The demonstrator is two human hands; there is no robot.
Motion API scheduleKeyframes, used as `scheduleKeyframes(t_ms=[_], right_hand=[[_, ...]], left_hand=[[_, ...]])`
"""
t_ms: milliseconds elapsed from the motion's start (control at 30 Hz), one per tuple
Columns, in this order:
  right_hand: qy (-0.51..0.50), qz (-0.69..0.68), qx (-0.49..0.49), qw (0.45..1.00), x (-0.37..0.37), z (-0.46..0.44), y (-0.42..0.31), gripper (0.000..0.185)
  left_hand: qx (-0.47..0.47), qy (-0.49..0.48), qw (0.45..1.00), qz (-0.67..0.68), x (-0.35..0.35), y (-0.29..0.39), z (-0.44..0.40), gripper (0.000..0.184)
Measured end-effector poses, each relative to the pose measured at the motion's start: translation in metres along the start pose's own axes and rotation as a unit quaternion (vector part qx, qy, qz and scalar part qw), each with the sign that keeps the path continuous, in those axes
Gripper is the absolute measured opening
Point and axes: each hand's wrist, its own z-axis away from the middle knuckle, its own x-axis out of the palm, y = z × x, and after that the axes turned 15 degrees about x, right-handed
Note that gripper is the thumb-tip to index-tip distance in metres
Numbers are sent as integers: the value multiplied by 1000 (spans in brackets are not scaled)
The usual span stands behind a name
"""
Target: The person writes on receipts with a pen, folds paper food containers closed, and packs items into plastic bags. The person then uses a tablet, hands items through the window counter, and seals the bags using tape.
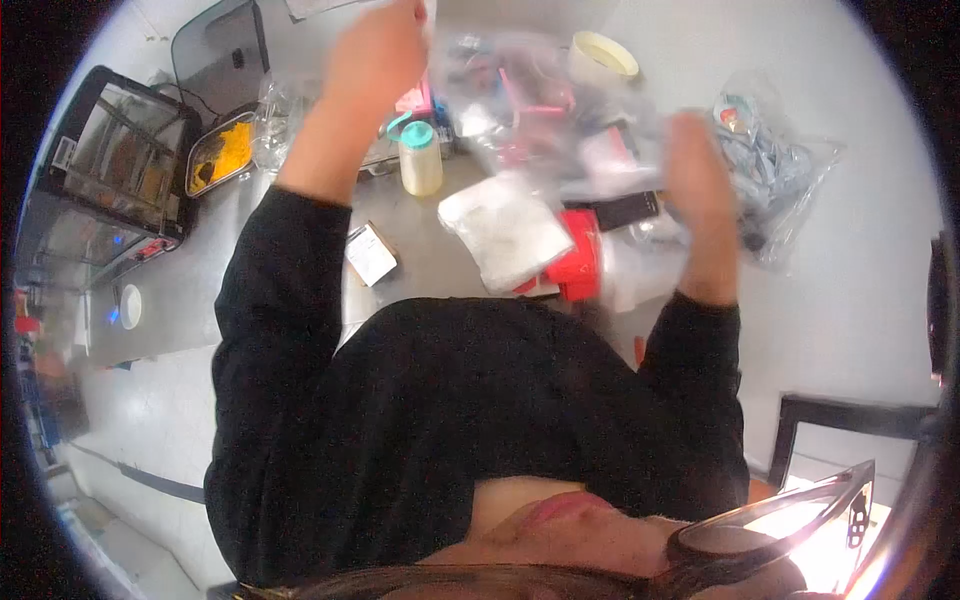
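Observation:
My left hand (378,55) is raised at the top edge, its fingers curled closed and partly cut off; what they hold is hidden. Farther right, my right hand (700,165) is smeared by motion, so its fingers cannot be made out. Between the two hands lies a blurred heap of clear plastic bags (535,100) with pink items inside. A dark phone-like object (627,210) is just left of my right hand. Below the heap are a folded white cloth or pad (508,232) and a red item (575,262).
A jar with a teal lid (421,170) and a small white-topped box (371,255) stand on the metal table (190,290). At left are a tray of yellow food (222,155) and a glass-sided case (120,150). Another plastic bag (765,160) and a pale tub (604,57) are at right.

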Motion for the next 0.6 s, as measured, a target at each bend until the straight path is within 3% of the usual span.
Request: scheduleKeyframes(t_ms=[33, 67, 100, 133, 167, 200, 233, 333, 367, 400, 433, 467, 500, 533, 567, 600], right_hand=[[162, -84, -41, 982, -25, 3, 2, 25], [234, -161, -54, 957, -26, 33, 3, 24], [205, -215, -41, 954, -9, 73, 5, 23], [87, -245, 0, 966, 24, 120, 8, 22], [-51, -253, 62, 964, 60, 159, 5, 22], [-163, -248, 114, 948, 98, 186, 9, 21], [-210, -275, 161, 924, 131, 191, 12, 21], [-291, -452, 314, 783, 195, 178, 9, 28], [-318, -497, 372, 716, 204, 191, 6, 30], [-352, -457, 362, 732, 194, 194, -2, 30], [-385, -416, 349, 747, 183, 196, -11, 30], [-416, -285, 255, 825, 141, 170, -39, 27], [-431, -148, 150, 877, 121, 153, -56, 26], [-322, -145, 145, 924, 166, 172, -36, 21], [-282, -225, 196, 912, 171, 165, -27, 19], [-240, -300, 245, 890, 173, 157, -19, 18]], left_hand=[[-6, 25, 1000, 0, -14, 18, 18, 14], [-14, 47, 999, 0, -25, 36, 38, 13], [115, 96, 983, 104, -6, 48, 58, 14], [244, 112, 941, 208, 14, 60, 77, 17], [51, -247, 947, 196, 108, 63, 113, 14], [66, -328, 898, 287, 184, 46, 173, 18], [34, -286, 886, 364, 236, 41, 218, 24], [-146, -118, 873, 449, 166, 57, 209, 24], [-211, -214, 847, 438, 163, 48, 206, 27], [-181, -181, 864, 434, 169, 41, 209, 29], [-291, -123, 742, 591, 159, 36, 206, 24], [-385, -52, 583, 714, 140, 28, 199, 21], [-373, -33, 519, 769, 126, 15, 200, 19], [-358, -15, 451, 818, 111, -1, 205, 17], [-341, 2, 380, 860, 94, -12, 207, 16], [-258, -152, 507, 809, 72, -12, 201, 15]])
